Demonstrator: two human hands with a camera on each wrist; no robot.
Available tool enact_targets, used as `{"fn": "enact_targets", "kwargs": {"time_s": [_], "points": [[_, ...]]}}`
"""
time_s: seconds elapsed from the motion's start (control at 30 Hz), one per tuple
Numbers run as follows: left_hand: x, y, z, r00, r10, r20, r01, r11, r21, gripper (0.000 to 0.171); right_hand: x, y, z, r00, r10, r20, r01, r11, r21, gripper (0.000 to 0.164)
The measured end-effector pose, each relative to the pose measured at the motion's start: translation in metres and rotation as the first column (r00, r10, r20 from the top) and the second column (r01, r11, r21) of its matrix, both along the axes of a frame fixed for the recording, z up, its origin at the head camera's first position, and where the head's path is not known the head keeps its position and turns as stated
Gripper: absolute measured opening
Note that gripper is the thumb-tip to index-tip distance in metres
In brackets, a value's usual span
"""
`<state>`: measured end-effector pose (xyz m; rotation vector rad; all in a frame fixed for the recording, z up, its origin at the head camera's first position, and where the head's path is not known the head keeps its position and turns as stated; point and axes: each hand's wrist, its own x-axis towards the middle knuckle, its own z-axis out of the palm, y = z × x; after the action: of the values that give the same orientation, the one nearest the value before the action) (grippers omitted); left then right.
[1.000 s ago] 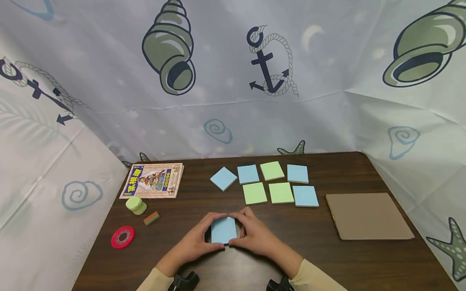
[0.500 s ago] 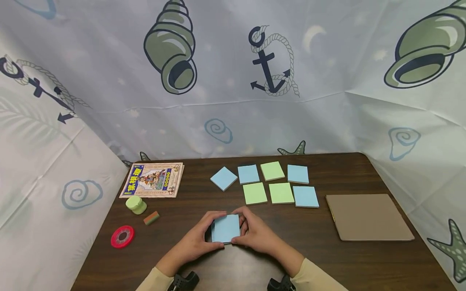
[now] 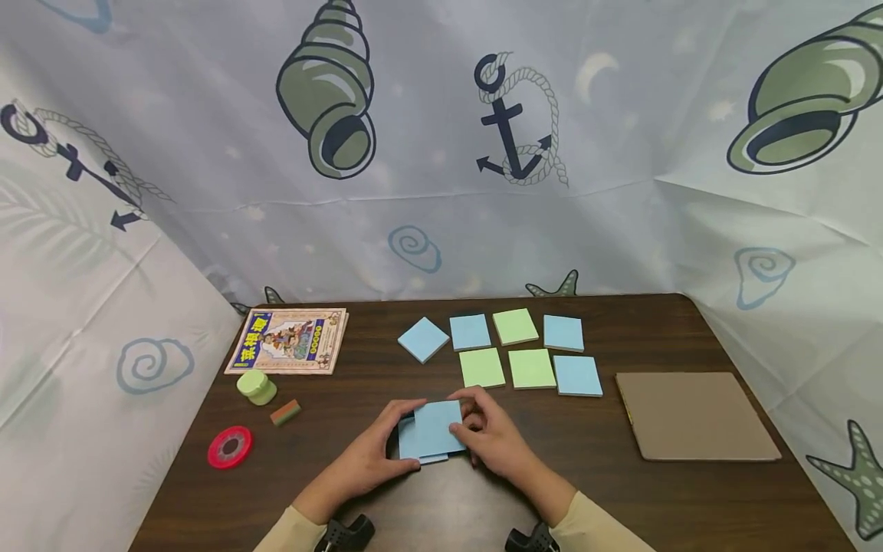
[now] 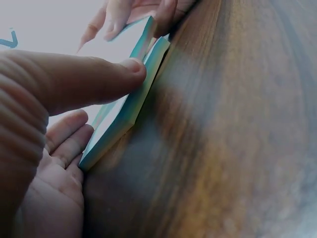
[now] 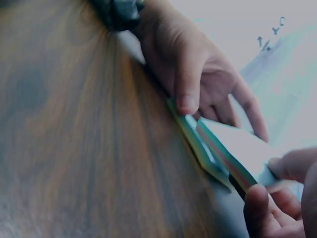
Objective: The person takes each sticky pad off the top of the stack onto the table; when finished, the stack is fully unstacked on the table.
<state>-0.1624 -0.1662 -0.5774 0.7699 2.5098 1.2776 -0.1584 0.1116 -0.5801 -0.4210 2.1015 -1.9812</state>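
Note:
Two blue-topped sticky note pads overlap between the hands at the table's front middle. My left hand grips the lower sticky note pad by its near and far edges, close over the tabletop. My right hand pinches the upper sticky note pad at its right side, shifted right of the lower one. In the right wrist view, the upper pad is tilted and shows striped coloured edges. The left wrist view shows the left thumb on the lower pad's near edge.
Several blue and green sticky note pads lie in two rows at the back middle. A brown board lies right. On the left are a picture book, a green round container, an eraser-like block and a red tape roll.
The right hand has lifted the upper blue pad and moved it right and away from me, baring the lower pad. The left hand has stayed nearly still.

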Motion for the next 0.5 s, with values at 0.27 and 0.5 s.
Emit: {"fn": "enact_targets", "kwargs": {"time_s": [0.27, 0.5], "points": [[0.000, -0.001, -0.001, 1.000, -0.013, -0.019, 0.013, 1.000, 0.017, 0.095, 0.003, 0.015, -0.002, 0.986, -0.137, -0.096, 0.129, 0.988, -0.086, 0.036], [0.001, -0.003, -0.003, 0.999, -0.007, -0.034, 0.007, 1.000, -0.005, 0.092, 0.007, 0.042, -0.005, 0.964, -0.198, -0.177, 0.190, 0.980, -0.059, 0.028]]}}
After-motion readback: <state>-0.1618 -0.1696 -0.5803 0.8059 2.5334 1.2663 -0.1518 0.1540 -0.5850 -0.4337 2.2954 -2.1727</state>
